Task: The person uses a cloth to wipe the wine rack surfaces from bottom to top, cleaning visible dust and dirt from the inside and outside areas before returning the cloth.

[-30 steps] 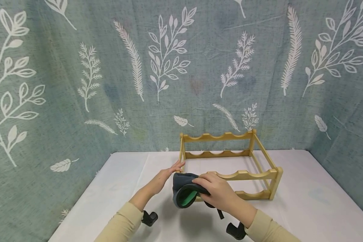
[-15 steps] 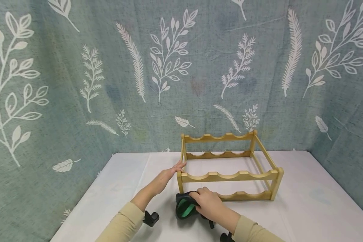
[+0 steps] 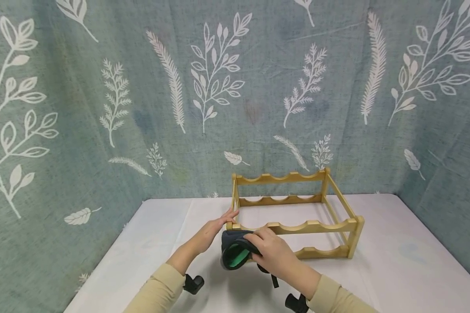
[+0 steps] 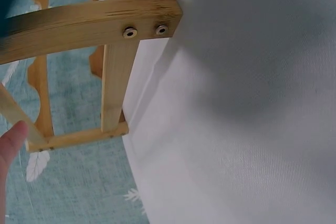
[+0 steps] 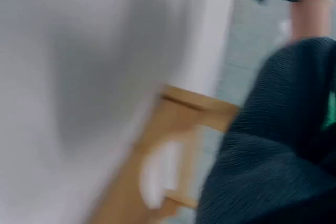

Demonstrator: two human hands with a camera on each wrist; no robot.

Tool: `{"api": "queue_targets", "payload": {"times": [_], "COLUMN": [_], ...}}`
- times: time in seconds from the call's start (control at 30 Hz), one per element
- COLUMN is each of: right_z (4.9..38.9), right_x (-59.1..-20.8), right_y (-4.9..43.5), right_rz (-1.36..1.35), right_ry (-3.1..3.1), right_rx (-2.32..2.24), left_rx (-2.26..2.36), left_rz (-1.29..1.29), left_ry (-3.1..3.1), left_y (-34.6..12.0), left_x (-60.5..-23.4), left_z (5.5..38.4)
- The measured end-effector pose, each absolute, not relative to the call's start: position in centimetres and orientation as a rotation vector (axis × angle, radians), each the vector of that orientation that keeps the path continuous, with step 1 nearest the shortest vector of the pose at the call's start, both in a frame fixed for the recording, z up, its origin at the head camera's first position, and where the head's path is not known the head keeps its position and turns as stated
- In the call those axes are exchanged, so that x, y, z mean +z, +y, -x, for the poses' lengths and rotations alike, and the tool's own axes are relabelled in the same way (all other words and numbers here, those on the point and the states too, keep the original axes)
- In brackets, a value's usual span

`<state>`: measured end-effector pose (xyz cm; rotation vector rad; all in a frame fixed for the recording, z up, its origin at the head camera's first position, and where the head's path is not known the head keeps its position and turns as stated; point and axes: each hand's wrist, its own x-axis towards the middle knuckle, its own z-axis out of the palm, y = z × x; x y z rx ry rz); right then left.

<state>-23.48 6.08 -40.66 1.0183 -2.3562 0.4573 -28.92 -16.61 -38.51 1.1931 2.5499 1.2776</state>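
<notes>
My right hand (image 3: 273, 253) grips a dark navy fabric piece with a black rim and green inside (image 3: 236, 248), its round opening facing me. It hangs over the table in front of the left end of a light wooden rack (image 3: 317, 226), overlapping the rack's front rails. In the right wrist view the ribbed dark fabric (image 5: 262, 182) fills the lower right. With fingers extended, my left hand (image 3: 210, 232) rests at the rack's front left top corner. One of its fingertips (image 4: 14, 137) shows beside the wooden rails (image 4: 89, 22) in the left wrist view.
The rack has scalloped rails front and back and stands on a white-covered table (image 3: 391, 248). Patterned green-blue cloth (image 3: 258, 87) hangs behind and along both sides. Black wrist devices (image 3: 296, 303) sit at the person's sleeves.
The right hand lowered the fabric piece toward the table in front of the rack, then raised it again. The left hand stayed at the rack's corner.
</notes>
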Motion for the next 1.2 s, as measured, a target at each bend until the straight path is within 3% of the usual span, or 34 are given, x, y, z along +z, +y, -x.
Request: {"api": "queue_targets", "payload": {"times": [0.3,0.53,0.8,1.0,1.2], "right_z": [24.2,22.4,24.8,27.4,29.3], "right_x": [-43.5,-37.9,-31.0,-29.0,-28.9], "right_y": [6.8,9.2,13.7,14.9,14.4], "right_rz": [-1.031,-1.218,-1.009,-0.962,-0.976], "right_ry": [-2.703,-2.480,-2.303,-2.427,-2.552], "right_rx": [0.314,0.543,0.530,0.437,0.360], "left_rx": [1.256,1.317,1.267,1.283,1.347], "left_rz": [-1.201,-1.172,-1.259,-1.295,-1.311], "left_ry": [2.619,2.641,2.714,2.725,2.740], "left_y": [-17.2,-16.9,-16.7,-16.1,-16.1], "left_x": [-40.8,-41.3,-41.5,-39.4,-40.5], "left_z": [30.3,30.3,29.6,26.7,25.4]}}
